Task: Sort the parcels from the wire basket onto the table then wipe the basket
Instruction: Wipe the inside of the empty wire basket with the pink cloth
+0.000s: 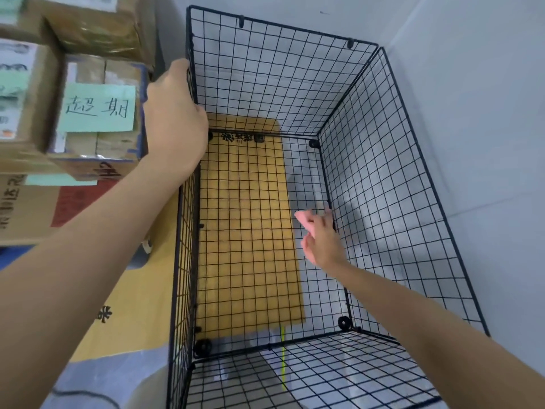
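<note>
Left hand [174, 119] grips open-topped wire basket [383, 160], long axis running away; right hand [324, 243] holds pink cloth [303, 218].

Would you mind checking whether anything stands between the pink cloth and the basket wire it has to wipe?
Nothing visible does. The right hand holds the pink cloth inside the wire basket, down by its right wall, with no parcel between them. The left hand grips the left wall's top rim, well away from the cloth.

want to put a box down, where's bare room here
Inside the wire basket, the floor is bare between the left wall and the right hand holding the pink cloth. Stacked parcels crowd outside its left wall.
</note>
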`<state>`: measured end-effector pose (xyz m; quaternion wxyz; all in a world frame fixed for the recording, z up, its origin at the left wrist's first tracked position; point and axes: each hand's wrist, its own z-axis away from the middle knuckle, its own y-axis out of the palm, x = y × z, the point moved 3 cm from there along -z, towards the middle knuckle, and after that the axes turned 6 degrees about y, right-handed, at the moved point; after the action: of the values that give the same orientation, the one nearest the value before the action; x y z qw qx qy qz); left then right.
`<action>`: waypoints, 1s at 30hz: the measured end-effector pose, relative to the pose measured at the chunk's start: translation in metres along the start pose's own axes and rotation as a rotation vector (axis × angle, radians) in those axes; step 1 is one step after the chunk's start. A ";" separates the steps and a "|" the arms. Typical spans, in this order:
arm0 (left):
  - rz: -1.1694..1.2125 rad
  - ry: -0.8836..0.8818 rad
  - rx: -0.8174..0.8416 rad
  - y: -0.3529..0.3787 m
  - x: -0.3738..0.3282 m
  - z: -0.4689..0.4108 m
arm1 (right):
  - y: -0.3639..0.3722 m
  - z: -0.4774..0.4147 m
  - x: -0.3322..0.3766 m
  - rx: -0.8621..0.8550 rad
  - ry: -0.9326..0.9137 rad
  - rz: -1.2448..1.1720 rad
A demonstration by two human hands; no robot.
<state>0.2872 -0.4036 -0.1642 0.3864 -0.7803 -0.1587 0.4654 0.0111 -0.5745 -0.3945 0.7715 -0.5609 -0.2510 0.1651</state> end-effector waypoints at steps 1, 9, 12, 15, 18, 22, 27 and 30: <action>-0.001 -0.002 -0.001 0.000 0.000 0.000 | 0.005 0.005 0.013 0.018 -0.034 -0.070; -0.030 0.001 -0.018 0.000 0.000 0.000 | 0.054 0.078 0.168 0.077 -0.571 -0.188; -0.022 0.005 -0.019 0.000 0.001 0.000 | 0.068 0.095 0.186 0.170 -0.485 -0.268; -0.012 0.002 -0.014 -0.001 0.001 0.001 | 0.068 0.088 0.170 0.214 -0.630 -0.205; -0.003 0.002 -0.018 -0.001 0.000 0.000 | 0.052 0.063 0.130 0.205 -0.666 -0.112; -0.005 -0.010 -0.022 -0.002 -0.001 0.000 | 0.024 0.036 0.055 0.100 -0.470 -0.027; -0.013 -0.013 -0.024 -0.001 -0.002 0.001 | 0.002 0.030 -0.008 0.045 -0.017 -0.039; -0.012 -0.037 -0.025 0.000 -0.001 0.001 | -0.002 0.041 -0.012 0.037 0.157 -0.113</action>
<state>0.2861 -0.4039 -0.1638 0.3763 -0.7755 -0.1762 0.4753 -0.0224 -0.5495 -0.3846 0.8072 -0.5426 -0.2177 0.0817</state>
